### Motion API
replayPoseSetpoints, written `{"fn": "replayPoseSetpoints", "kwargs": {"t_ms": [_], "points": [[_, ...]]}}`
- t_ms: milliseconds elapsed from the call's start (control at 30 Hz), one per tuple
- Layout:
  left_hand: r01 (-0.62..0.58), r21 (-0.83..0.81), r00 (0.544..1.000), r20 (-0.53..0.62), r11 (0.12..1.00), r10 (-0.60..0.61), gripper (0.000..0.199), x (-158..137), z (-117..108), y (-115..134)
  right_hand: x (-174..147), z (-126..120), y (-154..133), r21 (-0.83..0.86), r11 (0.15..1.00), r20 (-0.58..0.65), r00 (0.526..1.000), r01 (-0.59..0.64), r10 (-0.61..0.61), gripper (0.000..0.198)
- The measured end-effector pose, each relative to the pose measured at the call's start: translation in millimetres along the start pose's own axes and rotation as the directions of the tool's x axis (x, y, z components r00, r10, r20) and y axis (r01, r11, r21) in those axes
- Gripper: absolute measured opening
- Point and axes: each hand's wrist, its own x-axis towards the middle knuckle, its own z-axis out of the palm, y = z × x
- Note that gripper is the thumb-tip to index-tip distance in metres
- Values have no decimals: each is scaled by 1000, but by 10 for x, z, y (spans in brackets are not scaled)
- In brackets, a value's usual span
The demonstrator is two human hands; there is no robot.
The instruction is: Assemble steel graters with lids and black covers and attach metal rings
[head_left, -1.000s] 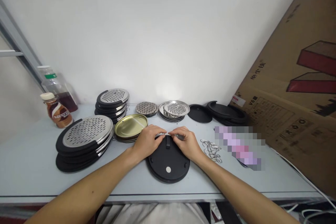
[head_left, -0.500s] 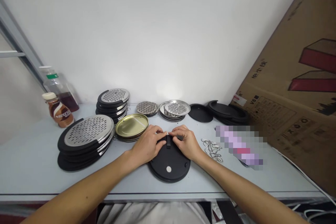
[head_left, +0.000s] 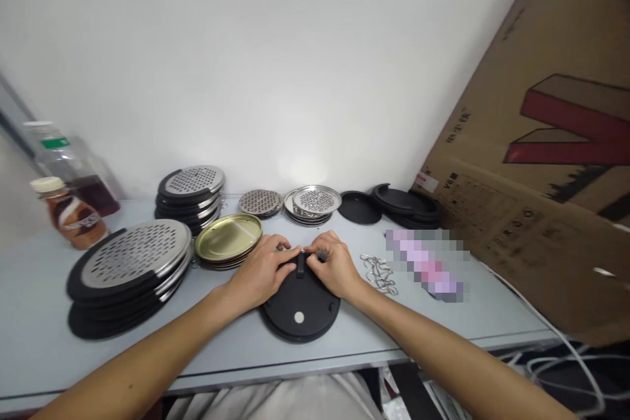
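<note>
A round black plate (head_left: 301, 302) lies on the table in front of me, with a pale dot near its near edge and a short black strap at its far side. My left hand (head_left: 268, 269) rests over its upper left, thumb and finger pinched at the strap's far end. Opposite it, my right hand (head_left: 335, 266) pinches at the same spot from the right. A bit of shiny metal shows between the fingertips, mostly hidden. Right of that hand lies a tangle of metal wire loops (head_left: 378, 274). Gold-coloured round lids (head_left: 229, 237) are stacked beside my left hand.
Perforated metal discs with black rims stand in a near stack (head_left: 138, 256) and a far stack (head_left: 191, 184). Along the wall are grater discs (head_left: 315, 202) and black rings (head_left: 408, 203). Bottles (head_left: 69, 213) stand left; a large carton (head_left: 541, 210) leans at right. A blurred purple item (head_left: 423, 266) lies nearby.
The view has shifted, so everything on the table sits further left. Both hands keep pinching at the plate's far edge with almost no change in pose.
</note>
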Motion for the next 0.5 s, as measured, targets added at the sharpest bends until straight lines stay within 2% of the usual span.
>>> {"fn": "replayPoseSetpoints", "kwargs": {"t_ms": [167, 300, 400, 500], "points": [[-7, 19, 1000, -5, 1000, 7, 37, 4, 54, -77, -8, 3, 7, -29, 999, -13, 1000, -22, 22, 22], [0, 27, 998, -60, 1000, 1, 36, 14, 35, -91, 18, -11, 19, -26, 996, 3, 997, -81, 81, 24], [23, 5, 998, -65, 1000, -23, 43, 8, -66, -3, 79, -79, 70, 134, 959, 24, 968, -249, 248, 27], [17, -48, 996, 92, 999, -13, 74, -31, -161, 155, 151, -184, 185, 338, 825, 84, 887, -454, 454, 20]]}}
